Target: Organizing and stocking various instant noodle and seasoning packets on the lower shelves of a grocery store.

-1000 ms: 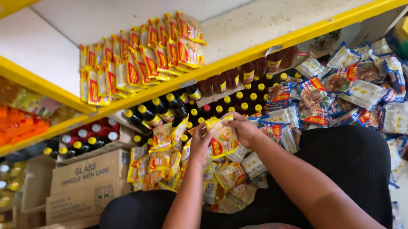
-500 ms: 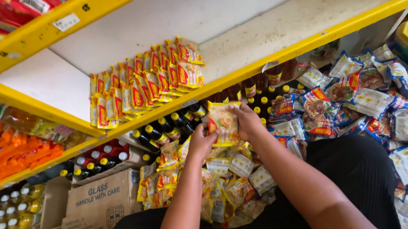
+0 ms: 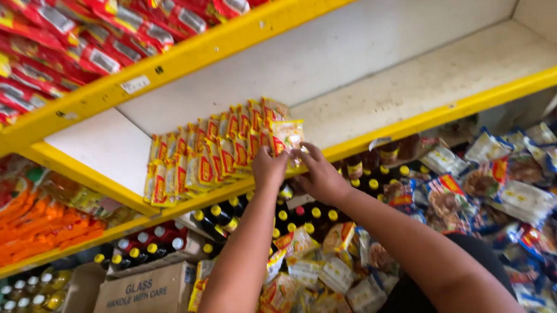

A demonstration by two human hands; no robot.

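Standing upright at the end of a row, a yellow snack packet (image 3: 287, 138) is held at the front edge of the white shelf (image 3: 419, 86) by both hands, so that it lines up with the packets (image 3: 212, 155) just left of the grip. The left hand (image 3: 269, 169) and right hand (image 3: 320, 176) are each closed on its lower edge, forearms raised from below. More packets (image 3: 315, 279) are heaped beneath the arms.

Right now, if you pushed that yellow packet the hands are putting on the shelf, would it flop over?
Probably: the yellow packet looks thin and soft, so it likely bends and feels light. Standing on edge against the packet row, it may tip easily.
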